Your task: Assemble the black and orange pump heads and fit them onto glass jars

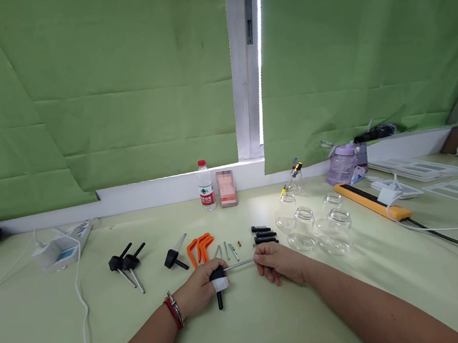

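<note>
Crank (216, 273), black, is held above the near middle of the table (253, 338), its metal rod (239, 264) pointing across to the right. The left hand (197, 291) is wrapped around its hub, and the right hand (281, 262) has thumb and fingertips closed on the rod's end; whether a small piece is pinched there too, I cannot tell. Just beyond the hands lie orange hooks (202, 246), loose screws (227, 251) and a row of black pins (265, 234). Three more cranks (176, 258) rest to the left, two of them close together. Clear glass jars (303, 229) cluster on the right, near an orange power strip (372, 202); a white one (67, 247) sits far left. The tabletop is pale green and smooth, brighter toward the window frame (245, 80). At its back edge, a red-capped bottle (206, 191) stands beside a card (226, 188), below a white ledge (152, 195). Creased green cloth (119, 96) covers both sides of the frame, light showing through a narrow gap.
</note>
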{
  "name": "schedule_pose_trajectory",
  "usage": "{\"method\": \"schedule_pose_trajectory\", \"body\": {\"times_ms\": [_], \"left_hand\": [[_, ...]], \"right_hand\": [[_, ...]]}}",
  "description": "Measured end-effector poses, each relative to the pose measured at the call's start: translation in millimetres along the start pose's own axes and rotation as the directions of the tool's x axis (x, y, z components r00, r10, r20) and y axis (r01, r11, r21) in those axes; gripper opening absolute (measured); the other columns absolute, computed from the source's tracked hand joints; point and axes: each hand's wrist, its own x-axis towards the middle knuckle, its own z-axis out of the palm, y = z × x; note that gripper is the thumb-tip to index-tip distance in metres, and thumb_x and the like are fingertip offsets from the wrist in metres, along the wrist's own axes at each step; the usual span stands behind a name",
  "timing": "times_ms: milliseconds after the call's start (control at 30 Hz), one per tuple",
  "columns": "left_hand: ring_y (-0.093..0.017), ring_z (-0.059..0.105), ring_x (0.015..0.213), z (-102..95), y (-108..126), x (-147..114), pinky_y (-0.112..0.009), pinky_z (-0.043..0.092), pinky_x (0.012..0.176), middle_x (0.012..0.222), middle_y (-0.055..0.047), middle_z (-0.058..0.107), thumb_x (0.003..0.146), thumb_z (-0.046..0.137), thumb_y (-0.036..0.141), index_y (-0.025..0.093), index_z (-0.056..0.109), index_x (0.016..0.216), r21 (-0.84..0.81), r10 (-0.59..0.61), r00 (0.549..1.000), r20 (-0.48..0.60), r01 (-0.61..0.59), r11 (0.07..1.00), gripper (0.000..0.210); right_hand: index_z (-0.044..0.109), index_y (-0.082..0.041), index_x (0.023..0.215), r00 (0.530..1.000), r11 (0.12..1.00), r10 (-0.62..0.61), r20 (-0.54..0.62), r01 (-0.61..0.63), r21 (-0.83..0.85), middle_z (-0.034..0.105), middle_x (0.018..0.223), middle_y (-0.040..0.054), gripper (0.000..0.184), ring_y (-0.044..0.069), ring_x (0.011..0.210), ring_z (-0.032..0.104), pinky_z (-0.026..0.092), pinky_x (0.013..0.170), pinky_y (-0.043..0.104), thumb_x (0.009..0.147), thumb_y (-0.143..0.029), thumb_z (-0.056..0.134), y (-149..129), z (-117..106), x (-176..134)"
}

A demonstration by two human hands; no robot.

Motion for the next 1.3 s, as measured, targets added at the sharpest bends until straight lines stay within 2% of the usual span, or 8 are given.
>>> {"method": "schedule_pose_trajectory", "body": {"times_ms": [567, 767, 800, 867, 1000, 1033, 1133, 1300], "left_hand": [[-0.018, 0.050, 0.078, 3.4, -8.4, -0.5, -0.029, 0.043, 0.070, 0.087, -0.003, 0.057, 0.082, 0.052, 0.035, 0.020, 0.054, 0.098, 0.023, 0.032, 0.999, -0.008, -0.032, 0.999, 0.022], [-0.017, 0.053, 0.074, -3.6, 4.2, -5.4, -0.028, 0.045, 0.068, 0.082, -0.003, 0.057, 0.082, 0.052, 0.034, 0.020, 0.055, 0.097, 0.151, 0.144, 0.962, -0.232, -0.111, 0.982, 0.021], [-0.018, 0.054, 0.076, -8.6, 4.7, -5.7, -0.029, 0.045, 0.070, 0.085, -0.003, 0.058, 0.082, 0.052, 0.034, 0.020, 0.055, 0.098, 0.186, 0.175, 0.931, -0.321, -0.119, 0.975, 0.022], [-0.019, 0.055, 0.083, -23.2, 1.3, -5.7, -0.031, 0.045, 0.076, 0.091, -0.005, 0.059, 0.082, 0.051, 0.035, 0.020, 0.054, 0.101, 0.249, 0.200, 0.793, -0.575, -0.064, 0.966, 0.025], [-0.020, 0.057, 0.094, -63.5, -21.8, -7.9, -0.031, 0.045, 0.086, 0.102, -0.005, 0.061, 0.077, 0.054, 0.038, 0.022, 0.055, 0.105, 0.165, 0.030, 0.377, -0.926, 0.331, 0.929, 0.033], [-0.022, 0.057, 0.098, -73.4, -29.0, -9.6, -0.033, 0.044, 0.088, 0.107, -0.007, 0.060, 0.076, 0.053, 0.038, 0.021, 0.055, 0.107, 0.115, -0.017, 0.317, -0.948, 0.390, 0.914, 0.035], [-0.028, 0.058, 0.096, -95.0, -48.2, -15.9, -0.039, 0.047, 0.083, 0.106, -0.012, 0.062, 0.073, 0.053, 0.032, 0.017, 0.059, 0.105, 0.002, -0.134, 0.237, -0.962, 0.497, 0.868, 0.036], [-0.028, 0.063, 0.077, -101.2, -66.9, -19.2, -0.036, 0.049, 0.064, 0.087, -0.010, 0.068, 0.063, 0.055, 0.022, 0.018, 0.065, 0.096, -0.094, -0.298, 0.246, -0.922, 0.607, 0.789, 0.035]], "right_hand": [[0.047, -0.017, 0.070, 1.000, 1.000, -0.008, 0.003, 0.008, -0.018, 0.056, 0.060, -0.0025, 0.022, 0.005, 0.038, 0.045, 0.033, 0.029, 0.014, 0.079, -0.037, 0.054, 6.5, -0.5, 6.0], [0.049, -0.017, 0.076, 0.999, 1.000, -0.021, -0.026, 0.021, 0.013, 0.057, 0.065, -0.0007, 0.031, 0.006, 0.041, 0.046, 0.034, 0.029, 0.015, 0.086, -0.046, 0.045, 4.9, 0.8, 3.0], [0.049, -0.017, 0.078, 1.000, 1.000, -0.018, -0.025, 0.019, 0.016, 0.057, 0.065, -0.0009, 0.030, 0.006, 0.041, 0.046, 0.034, 0.029, 0.015, 0.086, -0.046, 0.045, 4.6, 0.8, 2.8], [0.049, -0.017, 0.080, 1.000, 1.000, -0.011, -0.023, 0.011, 0.011, 0.057, 0.065, -0.0012, 0.029, 0.006, 0.041, 0.046, 0.034, 0.030, 0.015, 0.086, -0.045, 0.045, 4.2, 0.8, 2.7], [0.049, -0.017, 0.078, 1.000, 1.000, -0.009, -0.012, 0.009, -0.016, 0.056, 0.065, -0.0013, 0.028, 0.005, 0.042, 0.045, 0.034, 0.031, 0.014, 0.085, -0.044, 0.048, 3.8, 1.4, 1.9], [0.049, -0.017, 0.077, 1.000, 1.000, -0.012, -0.010, 0.012, -0.021, 0.056, 0.066, -0.0013, 0.028, 0.005, 0.042, 0.045, 0.034, 0.031, 0.014, 0.085, -0.044, 0.049, 3.7, 1.7, 1.5], [0.049, -0.017, 0.076, 1.000, 0.999, -0.020, -0.004, 0.020, -0.033, 0.056, 0.067, -0.0011, 0.028, 0.005, 0.042, 0.045, 0.034, 0.032, 0.014, 0.084, -0.044, 0.050, 3.8, 2.3, 0.9], [0.049, -0.017, 0.076, 1.000, 0.999, -0.020, -0.002, 0.020, -0.038, 0.056, 0.067, -0.0011, 0.026, 0.005, 0.043, 0.045, 0.034, 0.032, 0.014, 0.083, -0.042, 0.051, 3.3, 1.9, 0.9]]}}
